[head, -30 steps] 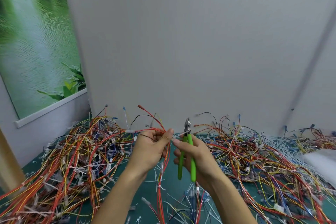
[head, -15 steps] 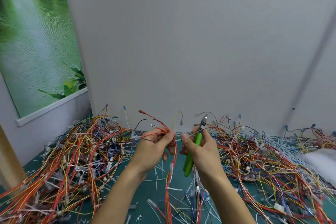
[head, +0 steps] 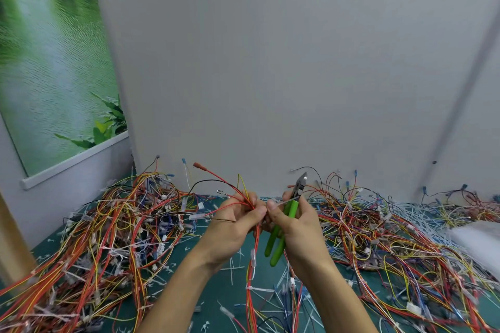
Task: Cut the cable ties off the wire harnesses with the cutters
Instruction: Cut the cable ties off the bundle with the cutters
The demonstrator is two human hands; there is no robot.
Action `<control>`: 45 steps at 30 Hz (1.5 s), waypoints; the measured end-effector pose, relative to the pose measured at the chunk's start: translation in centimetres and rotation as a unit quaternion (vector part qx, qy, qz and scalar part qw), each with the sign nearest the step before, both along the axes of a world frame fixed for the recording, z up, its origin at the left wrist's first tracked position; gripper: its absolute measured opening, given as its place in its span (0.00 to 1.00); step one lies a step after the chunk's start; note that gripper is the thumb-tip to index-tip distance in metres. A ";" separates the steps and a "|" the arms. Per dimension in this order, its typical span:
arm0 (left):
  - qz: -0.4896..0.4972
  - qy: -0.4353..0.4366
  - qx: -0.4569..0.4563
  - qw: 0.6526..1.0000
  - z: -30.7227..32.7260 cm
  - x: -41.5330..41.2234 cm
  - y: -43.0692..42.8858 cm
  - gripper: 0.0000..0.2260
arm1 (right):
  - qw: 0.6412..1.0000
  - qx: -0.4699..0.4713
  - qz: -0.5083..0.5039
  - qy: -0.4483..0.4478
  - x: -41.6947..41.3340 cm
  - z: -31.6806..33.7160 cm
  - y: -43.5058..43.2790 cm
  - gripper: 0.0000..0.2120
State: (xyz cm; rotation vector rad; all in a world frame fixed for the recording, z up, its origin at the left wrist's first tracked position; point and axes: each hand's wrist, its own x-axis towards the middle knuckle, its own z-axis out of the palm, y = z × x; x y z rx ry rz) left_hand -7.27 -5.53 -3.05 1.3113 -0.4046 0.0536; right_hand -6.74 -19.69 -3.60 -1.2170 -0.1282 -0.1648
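Note:
My left hand [head: 234,220] grips a wire harness [head: 253,259] of red, yellow and black wires, held up above the green table; its wires hang down between my arms. My right hand [head: 293,220] holds the green-handled cutters [head: 284,222], their metal jaws pointing up and right near the wall. The thumb and forefinger of that same hand pinch a thin pale cable tie [head: 285,200] that lies across the cutters. The two hands' fingertips nearly touch at the harness.
A large tangle of wire harnesses [head: 108,238] covers the table's left side, another tangle [head: 392,238] the right. Cut white ties [head: 232,267] litter the green mat [head: 216,286]. A grey wall stands close behind. A white bag [head: 479,240] lies far right.
The cutters have tilted from upright to leaning right, and my right hand has moved up towards the left hand. My right fingers now pinch a pale tie at the harness.

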 end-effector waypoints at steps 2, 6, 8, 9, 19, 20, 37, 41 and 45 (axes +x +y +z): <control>0.008 -0.012 0.006 1.000 -0.1 0.0 -0.1 0.04 | 1.000 0.013 -0.003 0.002 0.0 0.0 0.0 0.15; 0.023 -0.034 0.019 0.999 -0.3 0.0 -0.3 0.04 | 1.000 0.027 -0.010 0.004 0.2 -0.1 -0.3 0.11; 0.025 -0.036 0.016 0.999 -0.2 0.0 -0.3 0.04 | 1.000 0.027 -0.015 0.004 0.4 -0.1 -0.5 0.11; 0.027 -0.036 0.013 0.999 -0.2 0.0 -0.2 0.05 | 1.000 0.023 -0.018 0.003 0.5 -0.1 -0.6 0.11; 0.044 -0.030 0.028 0.998 0.1 0.1 0.0 0.08 | 0.997 0.075 0.008 0.029 1.1 0.4 -1.8 0.10; 0.036 -0.026 0.031 0.999 0.1 0.0 0.0 0.10 | 0.996 0.079 0.015 0.029 1.1 0.5 -1.7 0.11; 0.049 -0.068 0.034 0.996 0.1 0.8 0.8 0.10 | 0.992 0.110 0.037 0.057 1.6 0.7 -3.0 0.13; 0.097 -0.081 0.028 0.992 0.4 0.8 1.2 0.09 | 0.986 0.145 0.033 0.071 2.1 0.9 -4.0 0.09; 0.144 -0.091 0.019 0.985 0.6 0.9 1.5 0.08 | 0.963 0.241 0.058 0.109 2.6 1.0 -4.9 0.08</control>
